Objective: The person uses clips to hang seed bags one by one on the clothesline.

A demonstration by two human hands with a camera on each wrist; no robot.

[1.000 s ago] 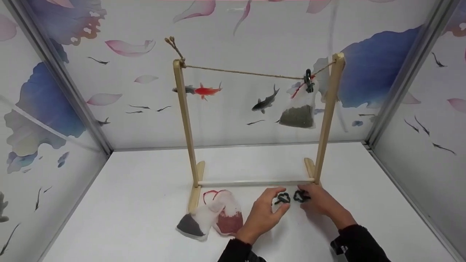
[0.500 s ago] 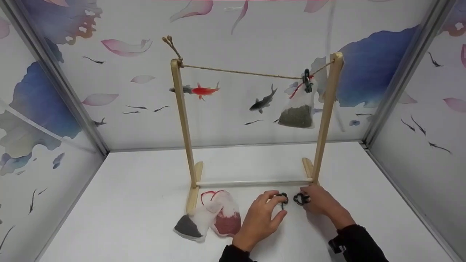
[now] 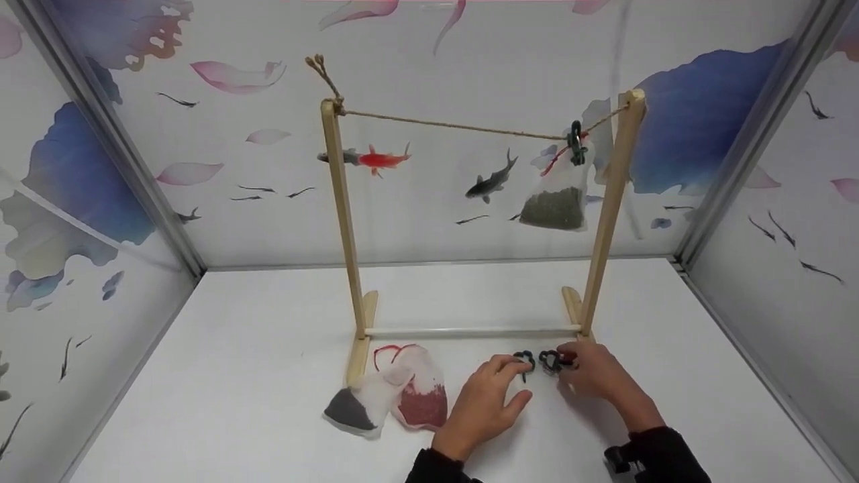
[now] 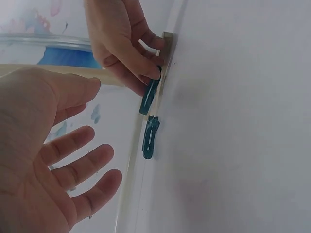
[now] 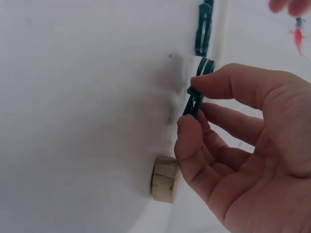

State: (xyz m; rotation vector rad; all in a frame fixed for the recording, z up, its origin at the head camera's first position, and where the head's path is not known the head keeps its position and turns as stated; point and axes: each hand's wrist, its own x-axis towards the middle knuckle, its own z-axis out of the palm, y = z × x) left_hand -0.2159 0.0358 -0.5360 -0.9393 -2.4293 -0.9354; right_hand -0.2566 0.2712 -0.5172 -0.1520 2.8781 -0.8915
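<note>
One clip (image 4: 149, 99), well inside the table edges (image 3: 735, 372): right hand (image 3: 592, 370) pinching, left hand (image 3: 484, 406) loose.

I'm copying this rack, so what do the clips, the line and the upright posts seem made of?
Clips: probably plastic, smooth, judging by their even dark green colour and moulded look.
Line: likely natural fibre twine, matt, from its brown colour and knotted loose ends.
Upright posts: apparently wood, smooth, given the pale tan colour; whether varnished is unclear.

Clips (image 4: 154, 126) in both wrist close-ups
</note>
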